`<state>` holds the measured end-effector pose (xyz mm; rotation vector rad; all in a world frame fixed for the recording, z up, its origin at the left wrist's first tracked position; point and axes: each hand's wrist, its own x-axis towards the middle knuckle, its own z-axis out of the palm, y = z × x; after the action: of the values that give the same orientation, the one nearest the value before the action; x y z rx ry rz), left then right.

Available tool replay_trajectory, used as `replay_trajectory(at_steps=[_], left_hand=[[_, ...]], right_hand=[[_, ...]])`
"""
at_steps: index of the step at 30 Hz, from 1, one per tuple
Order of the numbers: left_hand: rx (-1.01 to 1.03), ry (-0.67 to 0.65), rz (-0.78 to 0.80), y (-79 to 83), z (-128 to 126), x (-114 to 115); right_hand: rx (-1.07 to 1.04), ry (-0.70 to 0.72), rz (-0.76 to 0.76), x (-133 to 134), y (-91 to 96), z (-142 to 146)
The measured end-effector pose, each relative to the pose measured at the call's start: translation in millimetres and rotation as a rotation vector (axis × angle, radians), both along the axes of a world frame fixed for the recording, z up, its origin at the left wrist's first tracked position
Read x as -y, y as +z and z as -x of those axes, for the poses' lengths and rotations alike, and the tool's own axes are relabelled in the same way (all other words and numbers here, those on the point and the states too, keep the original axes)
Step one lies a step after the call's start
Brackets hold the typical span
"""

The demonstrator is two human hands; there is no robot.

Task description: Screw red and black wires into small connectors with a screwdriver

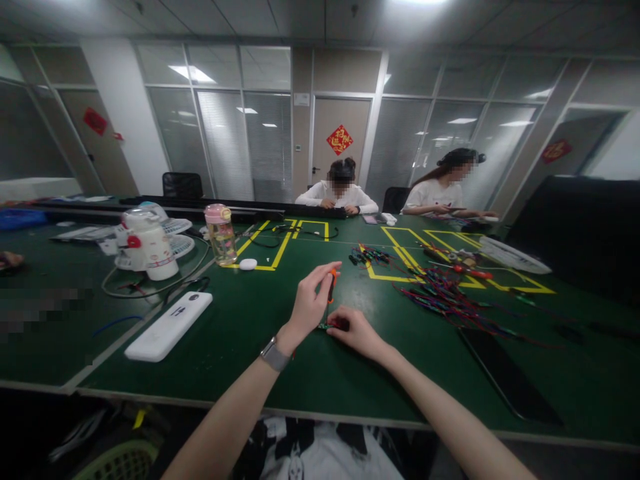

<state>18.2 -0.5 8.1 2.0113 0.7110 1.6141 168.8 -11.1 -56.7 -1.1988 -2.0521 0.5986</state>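
My left hand (310, 303) is raised a little above the green table (280, 373), fingers pinched on an orange-handled screwdriver (332, 283) that stands upright. Its tip points down at a small part with red and green wires (334, 325). My right hand (356, 329) rests on the table with its fingers closed on that part, holding it in place. A watch sits on my left wrist.
A white power bank (169, 325) lies at the left, near a white fan (150, 243) and a pink-lidded bottle (221, 233). A heap of coloured wires (445, 293) spreads at the right beside a dark tablet (505, 377). Two people sit at the far side.
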Motion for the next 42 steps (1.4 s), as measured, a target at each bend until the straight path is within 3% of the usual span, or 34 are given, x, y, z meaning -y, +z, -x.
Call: replay_trajectory(at_steps=[4,10,12,17,24,30,33,37,42], left_hand=[[0.03,-0.087,0.085,1.7,0.1,-0.6],[-0.009,0.217,-0.018,6.1,2.8,-1.4],[-0.009,0.239,-0.023,7.6,5.3,-2.6],[-0.038,0.11,-0.017,12.3,12.5,-5.9],[-0.087,0.102,-0.01,18.3,18.3,-9.1],[-0.155,-0.253,0.151,26.8,22.1,-4.8],[-0.13,-0.298,0.224,28.2,20.5,-2.4],[-0.112,-0.206,0.19,26.0,16.4,-4.1],[-0.142,0.045,0.06,21.0,14.6,-9.0]], right_hand=[[-0.009,-0.017,0.014,-0.1,0.0,0.6],[-0.021,-0.014,0.022,-0.2,-0.5,0.4],[-0.022,-0.013,0.018,-0.9,-1.5,-0.1],[-0.033,-0.014,0.02,-1.7,-2.0,-0.7],[-0.039,-0.018,0.038,0.3,2.0,0.2],[-0.061,-0.028,0.05,-0.5,-0.7,-0.3],[-0.056,-0.013,0.04,-0.8,-1.7,-0.4],[-0.05,0.003,0.056,0.0,2.9,-2.5],[-0.019,0.083,0.148,1.0,14.9,-8.3]])
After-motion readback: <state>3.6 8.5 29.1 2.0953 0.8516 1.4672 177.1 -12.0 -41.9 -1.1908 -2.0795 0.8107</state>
